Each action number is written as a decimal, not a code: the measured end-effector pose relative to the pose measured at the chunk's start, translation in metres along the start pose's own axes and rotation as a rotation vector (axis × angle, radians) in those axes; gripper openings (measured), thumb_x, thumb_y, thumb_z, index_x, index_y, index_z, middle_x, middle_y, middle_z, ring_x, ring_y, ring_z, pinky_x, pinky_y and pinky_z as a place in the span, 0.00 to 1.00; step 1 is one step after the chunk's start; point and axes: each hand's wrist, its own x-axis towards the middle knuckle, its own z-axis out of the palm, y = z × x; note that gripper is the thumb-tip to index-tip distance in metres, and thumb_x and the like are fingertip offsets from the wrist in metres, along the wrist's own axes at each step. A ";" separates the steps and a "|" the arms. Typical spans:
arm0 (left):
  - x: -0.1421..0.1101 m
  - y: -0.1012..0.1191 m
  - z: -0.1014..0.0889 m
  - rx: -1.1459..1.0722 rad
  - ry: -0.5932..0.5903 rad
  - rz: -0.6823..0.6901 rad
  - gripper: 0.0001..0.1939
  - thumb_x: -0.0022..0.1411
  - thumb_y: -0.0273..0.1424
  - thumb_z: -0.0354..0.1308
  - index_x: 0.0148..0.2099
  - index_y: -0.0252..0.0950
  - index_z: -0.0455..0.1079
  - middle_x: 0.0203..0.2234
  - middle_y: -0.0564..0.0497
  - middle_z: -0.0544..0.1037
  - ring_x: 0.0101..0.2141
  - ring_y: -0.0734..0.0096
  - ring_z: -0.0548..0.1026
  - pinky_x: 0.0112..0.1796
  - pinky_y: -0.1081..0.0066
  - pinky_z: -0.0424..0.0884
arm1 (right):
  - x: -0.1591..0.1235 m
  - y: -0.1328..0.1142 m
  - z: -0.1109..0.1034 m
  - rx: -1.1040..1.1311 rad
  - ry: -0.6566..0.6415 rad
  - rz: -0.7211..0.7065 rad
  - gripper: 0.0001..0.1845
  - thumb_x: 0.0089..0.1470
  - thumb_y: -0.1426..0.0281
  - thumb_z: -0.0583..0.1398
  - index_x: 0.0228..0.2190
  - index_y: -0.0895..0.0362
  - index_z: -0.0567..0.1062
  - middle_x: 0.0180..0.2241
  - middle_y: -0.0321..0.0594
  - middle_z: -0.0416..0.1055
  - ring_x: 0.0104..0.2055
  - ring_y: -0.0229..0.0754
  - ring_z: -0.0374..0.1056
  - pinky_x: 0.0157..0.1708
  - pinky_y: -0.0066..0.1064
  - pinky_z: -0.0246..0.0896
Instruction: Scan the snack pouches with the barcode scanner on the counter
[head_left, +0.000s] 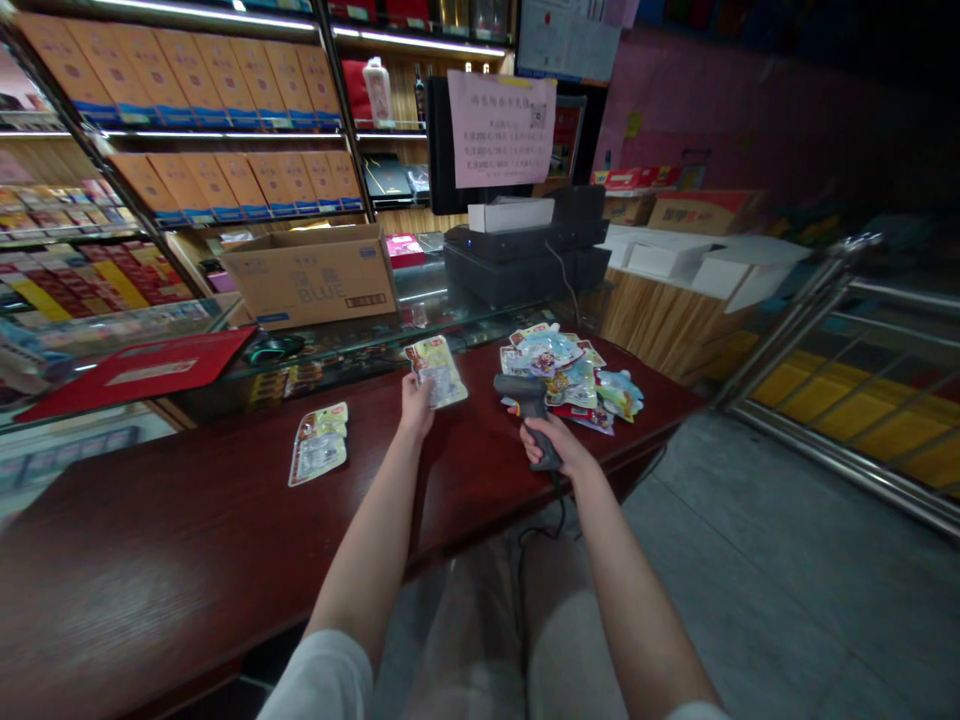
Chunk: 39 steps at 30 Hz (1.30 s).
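Note:
My left hand (417, 405) grips a snack pouch (442, 372) by its lower left edge, thumb on top, just above the dark red table. In my right hand (559, 445) is a dark grey barcode scanner (531, 398), its head turned left towards the pouch and its cable hanging down past the table edge. Behind and to the right of the scanner lies a loose pile of colourful snack pouches (574, 372). Another pouch (319, 444), much like the held one, lies flat by itself to the left of my left arm.
A glass counter behind the table (187, 530) carries an open cardboard box (307, 278), a black till unit (517, 262) and a monitor with a pink paper notice (501, 130). A red mat (150, 372) lies at left. A metal railing (847, 440) stands at right.

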 end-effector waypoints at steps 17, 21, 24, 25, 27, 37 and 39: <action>-0.004 -0.001 0.005 -0.011 -0.068 0.164 0.19 0.51 0.31 0.60 0.40 0.42 0.52 0.36 0.54 0.71 0.36 0.71 0.74 0.43 0.66 0.72 | -0.001 -0.001 0.001 -0.030 -0.028 -0.004 0.18 0.49 0.62 0.65 0.38 0.56 0.68 0.17 0.25 0.62 0.14 0.29 0.52 0.15 0.24 0.52; -0.003 0.009 -0.004 0.323 -0.032 0.228 0.17 0.52 0.25 0.55 0.43 0.41 0.54 0.39 0.51 0.73 0.41 0.70 0.76 0.47 0.66 0.71 | -0.001 -0.004 0.002 -0.005 -0.012 -0.009 0.20 0.48 0.62 0.65 0.41 0.56 0.67 0.17 0.25 0.62 0.14 0.30 0.51 0.15 0.24 0.51; -0.003 0.030 -0.017 0.666 -0.031 0.212 0.19 0.54 0.23 0.53 0.48 0.38 0.59 0.45 0.45 0.76 0.45 0.66 0.77 0.49 0.66 0.70 | 0.000 -0.004 0.001 0.014 -0.010 -0.013 0.21 0.47 0.62 0.65 0.41 0.56 0.67 0.17 0.24 0.62 0.14 0.29 0.51 0.15 0.24 0.50; -0.004 0.039 -0.023 0.796 -0.042 0.184 0.18 0.55 0.23 0.53 0.49 0.38 0.61 0.46 0.43 0.77 0.46 0.64 0.78 0.49 0.65 0.70 | 0.000 -0.003 0.001 0.019 -0.008 -0.016 0.21 0.48 0.62 0.65 0.41 0.56 0.67 0.17 0.24 0.62 0.14 0.29 0.51 0.15 0.24 0.50; -0.008 0.057 -0.039 1.086 -0.071 0.110 0.18 0.58 0.27 0.54 0.52 0.37 0.65 0.47 0.40 0.79 0.48 0.57 0.78 0.49 0.62 0.71 | 0.001 -0.003 0.000 0.024 -0.003 -0.020 0.20 0.48 0.62 0.65 0.40 0.56 0.67 0.17 0.25 0.62 0.14 0.29 0.51 0.15 0.24 0.50; -0.063 0.095 -0.099 1.916 -0.155 0.359 0.30 0.68 0.36 0.45 0.70 0.34 0.58 0.70 0.32 0.53 0.69 0.42 0.49 0.62 0.36 0.48 | 0.001 -0.002 0.001 0.027 0.030 -0.039 0.20 0.48 0.61 0.67 0.36 0.54 0.64 0.18 0.25 0.63 0.14 0.30 0.52 0.15 0.25 0.50; -0.070 0.092 -0.098 1.907 -0.342 0.232 0.29 0.69 0.41 0.43 0.70 0.41 0.59 0.71 0.38 0.53 0.70 0.44 0.49 0.62 0.33 0.44 | 0.001 -0.002 0.001 0.031 0.047 -0.050 0.20 0.46 0.60 0.67 0.34 0.54 0.63 0.17 0.25 0.63 0.14 0.30 0.52 0.15 0.25 0.51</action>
